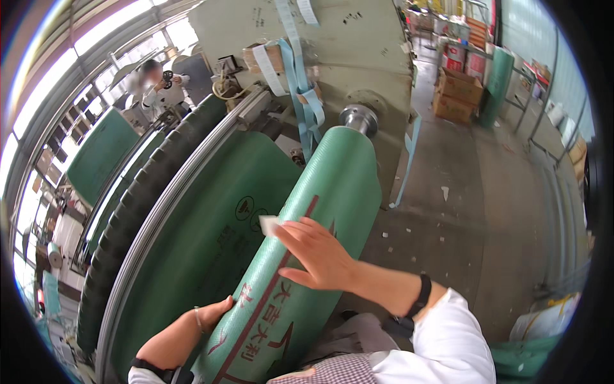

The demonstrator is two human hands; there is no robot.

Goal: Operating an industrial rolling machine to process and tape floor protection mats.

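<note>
Pinching a white scrap (268, 225) in the fingertips of the right hand (316, 253), just over the green roll (345, 166). Touching the roll's left edge with the left hand (216, 312); cannot tell whether gripping, with most fingers hidden. Can see a green sheet (246, 169) left of the right hand, then a metal rail (167, 192), plus blue straps (297, 83) beyond both hands.

The green roll (300, 307) looks like woven plastic, finely ribbed and softly glossy, around a smooth, shiny metal shaft end (359, 120). The grooved rail (160, 219) is silvery metal; the side panel (361, 61) seems painted and matt. Blue straps (310, 118) look like thin, fabric-like bands, the boxes (457, 96) dull cardboard, the blurred white scrap (268, 225) paper-like.
</note>
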